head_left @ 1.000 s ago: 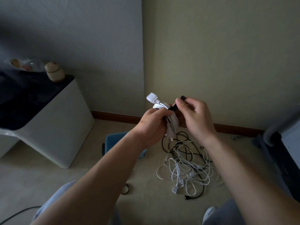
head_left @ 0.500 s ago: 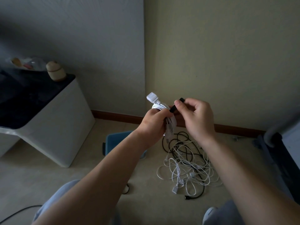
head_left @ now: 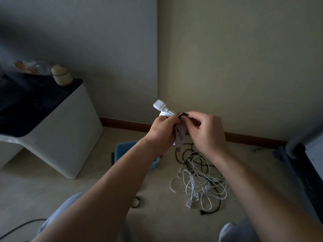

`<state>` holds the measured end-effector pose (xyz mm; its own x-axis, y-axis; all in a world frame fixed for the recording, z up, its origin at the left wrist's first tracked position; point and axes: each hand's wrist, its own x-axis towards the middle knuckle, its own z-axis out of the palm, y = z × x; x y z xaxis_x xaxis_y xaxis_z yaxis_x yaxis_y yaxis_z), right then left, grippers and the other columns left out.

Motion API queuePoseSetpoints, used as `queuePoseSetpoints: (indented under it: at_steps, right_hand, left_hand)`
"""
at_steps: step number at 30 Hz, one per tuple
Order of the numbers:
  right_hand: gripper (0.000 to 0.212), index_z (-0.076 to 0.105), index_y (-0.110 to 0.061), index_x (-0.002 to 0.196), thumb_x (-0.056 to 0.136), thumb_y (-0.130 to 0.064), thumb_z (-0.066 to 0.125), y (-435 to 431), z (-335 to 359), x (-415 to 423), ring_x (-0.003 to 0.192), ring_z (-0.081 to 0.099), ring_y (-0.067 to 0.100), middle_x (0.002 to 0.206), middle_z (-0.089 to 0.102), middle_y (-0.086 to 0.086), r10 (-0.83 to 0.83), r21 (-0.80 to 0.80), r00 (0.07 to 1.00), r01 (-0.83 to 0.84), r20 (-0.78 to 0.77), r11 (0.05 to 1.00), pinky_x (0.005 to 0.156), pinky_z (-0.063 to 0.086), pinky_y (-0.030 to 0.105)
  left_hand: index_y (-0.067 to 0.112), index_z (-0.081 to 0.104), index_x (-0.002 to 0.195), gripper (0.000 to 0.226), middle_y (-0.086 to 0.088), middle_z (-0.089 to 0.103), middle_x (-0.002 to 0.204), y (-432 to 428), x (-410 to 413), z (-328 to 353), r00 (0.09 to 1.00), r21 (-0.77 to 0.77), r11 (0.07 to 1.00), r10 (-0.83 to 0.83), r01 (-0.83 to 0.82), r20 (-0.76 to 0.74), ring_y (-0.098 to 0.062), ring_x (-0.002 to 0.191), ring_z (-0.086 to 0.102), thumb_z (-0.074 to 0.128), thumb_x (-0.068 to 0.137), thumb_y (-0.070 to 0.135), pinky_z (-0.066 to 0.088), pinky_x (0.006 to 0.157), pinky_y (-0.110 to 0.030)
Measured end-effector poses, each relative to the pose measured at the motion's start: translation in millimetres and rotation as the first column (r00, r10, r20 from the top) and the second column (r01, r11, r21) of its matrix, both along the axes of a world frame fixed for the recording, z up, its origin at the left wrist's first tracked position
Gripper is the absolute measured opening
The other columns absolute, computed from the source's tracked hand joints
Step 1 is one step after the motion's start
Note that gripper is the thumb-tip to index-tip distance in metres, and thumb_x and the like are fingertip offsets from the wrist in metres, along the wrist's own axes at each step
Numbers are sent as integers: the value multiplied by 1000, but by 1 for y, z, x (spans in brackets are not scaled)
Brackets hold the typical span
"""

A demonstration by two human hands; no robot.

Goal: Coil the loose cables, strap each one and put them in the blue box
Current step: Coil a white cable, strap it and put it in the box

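Right hand moved strap onto coil gripped by left hand.

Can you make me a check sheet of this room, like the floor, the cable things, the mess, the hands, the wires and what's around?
Surface: pale beige floor, dim light.
Job's things: coiled white cable bundle with a white plug; short black strap at its top; blue plastic box on the floor, partly hidden.
Clutter: small black loop on the floor; rounded beige jar on the dark-topped white cabinet.
Hands: left hand grips the bundle; right hand pinches the strap.
Cables: tangled white and black cable heap right of the box.
Surroundings: wall corner, brown skirting board.
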<state>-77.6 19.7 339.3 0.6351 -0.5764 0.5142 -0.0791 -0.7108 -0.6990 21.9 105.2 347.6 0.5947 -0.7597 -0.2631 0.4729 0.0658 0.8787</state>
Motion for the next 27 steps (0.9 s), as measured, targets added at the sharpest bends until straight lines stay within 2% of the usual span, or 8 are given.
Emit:
queuePoseSetpoints:
  at_steps: [3,8,12,15,18,23,25,27]
  right_hand:
    - [18,75,-9,86,94,-21,65,-3,-1,1,65,67,11,73,73,-2,-5,-10,1000,5,-2,1000,60,52,37]
    - [24,71,-12,79,95,-27,62,-4,0,0,56,58,12,62,66,-3,33,28,999,-32,-17,999,53,47,36]
    - [30,62,-15,69,98,-25,60,-3,4,-3,47,45,11,51,51,-3,48,-10,999,-48,-27,999,47,37,35]
    - [30,64,-15,71,98,-27,58,-2,3,-4,49,50,19,53,54,0,63,-30,998,-64,-27,998,46,38,39]
    - [30,66,-13,75,99,-27,57,-2,2,-4,49,54,20,56,59,1,86,-40,995,-88,-44,995,45,40,38]
    - [26,66,-15,75,99,-23,60,6,-1,-1,43,45,12,50,53,-7,65,-95,996,-71,-66,993,44,27,20]
    - [20,68,-19,80,98,-20,62,10,0,0,44,42,11,54,49,-14,48,-175,997,-59,-67,983,47,24,17]
    - [12,72,-18,93,98,-19,61,14,-1,2,51,54,15,63,62,-8,37,-264,996,-57,-78,963,50,35,23]
  left_hand:
    - [-8,54,98,15,-27,54,100,1,0,0,998,-39,998,-45,43,-53,-37,95,55,40,96,-5,47,85,-45]
    - [-10,54,101,14,-29,50,107,6,0,4,994,-68,993,-100,97,-43,-38,103,50,43,96,-3,43,88,-46]
    - [-27,43,124,40,-38,52,120,9,1,6,983,-74,987,-150,143,-110,-42,111,54,45,96,0,41,107,-53]
    - [-22,48,120,32,-31,60,109,12,3,7,972,-114,982,-170,153,-159,-36,103,63,35,100,-2,51,97,-42]
    - [-22,47,122,33,-31,58,114,12,4,7,956,-140,980,-170,139,-239,-36,108,60,31,101,-1,49,99,-42]
    - [-4,54,110,26,-19,65,95,15,3,12,929,-121,978,-198,168,-311,-28,87,67,38,95,10,51,86,-39]
    - [1,49,117,41,-15,60,93,17,7,15,913,-126,979,-197,162,-357,-26,85,63,45,83,23,49,83,-37]
    - [7,41,126,55,-18,60,106,18,10,17,906,-130,981,-184,144,-380,-28,93,61,44,77,31,50,83,-36]
